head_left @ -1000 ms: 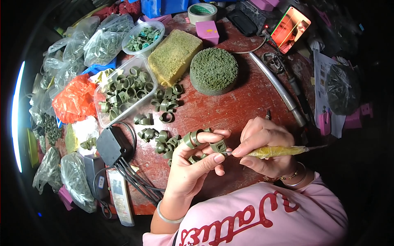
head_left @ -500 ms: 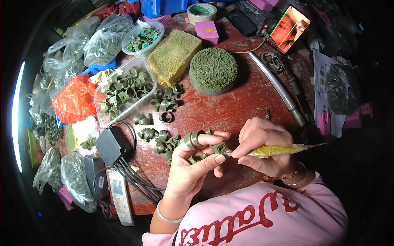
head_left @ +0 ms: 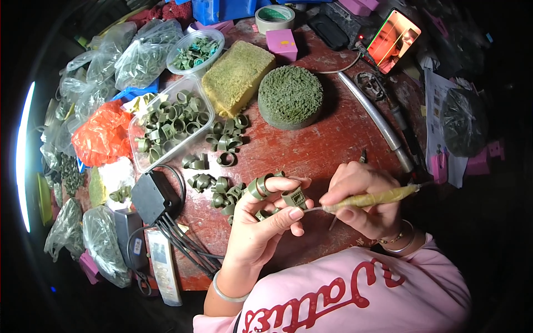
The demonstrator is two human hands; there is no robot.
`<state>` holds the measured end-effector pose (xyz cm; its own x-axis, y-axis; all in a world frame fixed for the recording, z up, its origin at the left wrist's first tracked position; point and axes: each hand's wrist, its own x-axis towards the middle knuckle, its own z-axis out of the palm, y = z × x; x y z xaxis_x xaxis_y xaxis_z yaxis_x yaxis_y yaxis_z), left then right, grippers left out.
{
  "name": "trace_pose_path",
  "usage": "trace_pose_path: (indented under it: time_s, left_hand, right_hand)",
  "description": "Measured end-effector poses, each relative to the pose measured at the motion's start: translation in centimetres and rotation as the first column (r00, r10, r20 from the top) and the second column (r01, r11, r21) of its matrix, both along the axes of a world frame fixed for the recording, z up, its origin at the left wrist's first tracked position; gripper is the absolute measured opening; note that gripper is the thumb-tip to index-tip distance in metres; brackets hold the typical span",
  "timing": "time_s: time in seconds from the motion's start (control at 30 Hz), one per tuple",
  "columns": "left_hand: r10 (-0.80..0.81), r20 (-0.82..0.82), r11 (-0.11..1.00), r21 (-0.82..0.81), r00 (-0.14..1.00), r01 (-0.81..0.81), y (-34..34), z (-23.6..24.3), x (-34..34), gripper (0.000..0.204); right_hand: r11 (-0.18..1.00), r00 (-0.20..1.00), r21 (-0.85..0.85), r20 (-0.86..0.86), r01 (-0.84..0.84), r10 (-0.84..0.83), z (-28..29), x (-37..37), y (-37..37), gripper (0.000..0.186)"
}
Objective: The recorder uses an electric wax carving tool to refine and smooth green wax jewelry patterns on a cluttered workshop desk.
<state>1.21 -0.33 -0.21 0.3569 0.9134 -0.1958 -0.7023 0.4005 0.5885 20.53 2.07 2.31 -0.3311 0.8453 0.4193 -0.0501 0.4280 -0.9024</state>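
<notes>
While pinched in left-hand fingers (head_left: 288, 213), green ring (head_left: 294, 197) beside tool (head_left: 369, 198) in right-hand grip

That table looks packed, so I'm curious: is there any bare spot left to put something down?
Yes: bare red tabletop lies between the round green block, the metal rod and the right hand. The left side is crowded: a clear tub of green rings, loose rings, bags and a black adapter beside the left hand.
</notes>
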Motion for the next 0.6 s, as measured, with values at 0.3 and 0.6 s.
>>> trace_pose_path:
  time_s: [0.3, 0.6]
  left_hand:
    - [0.017, -0.015, 0.999, -0.033, 1.0, -0.018, -0.03, 0.01, -0.11, 0.038]
    - [0.05, -0.083, 0.998, -0.031, 0.995, -0.052, -0.06, 0.24, -0.01, 0.036]
  right_hand:
    - [0.981, 0.993, 0.189, 0.114, -0.029, 0.007, -0.06, -0.28, 0.02, 0.017]
    - [0.981, 0.988, 0.193, 0.15, -0.007, -0.023, 0.07, -0.68, -0.09, 0.019]
